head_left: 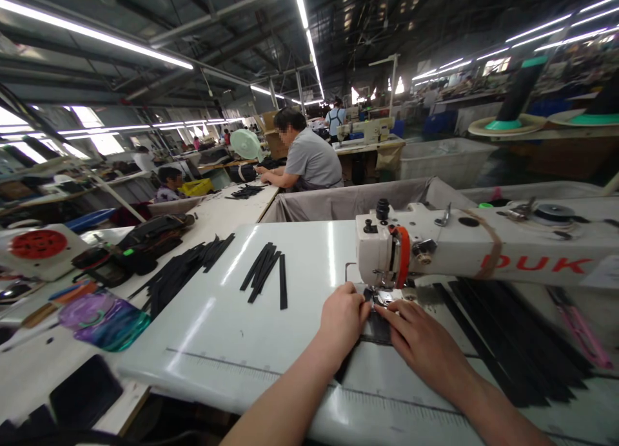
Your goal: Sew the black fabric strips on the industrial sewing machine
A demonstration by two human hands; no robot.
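Loose strips [265, 273] mid-table, untouched. Left hand [342, 317] curled, pinching the strip [376, 331] under the machine [483, 246] foot; right hand [420, 339] flat, pressing it down. Looks mid-seam. Pile [512, 349] on the right: can't tell if sewn

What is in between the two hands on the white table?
In the head view, a black strip lies between the left hand and the right hand, running under the head of the sewing machine.
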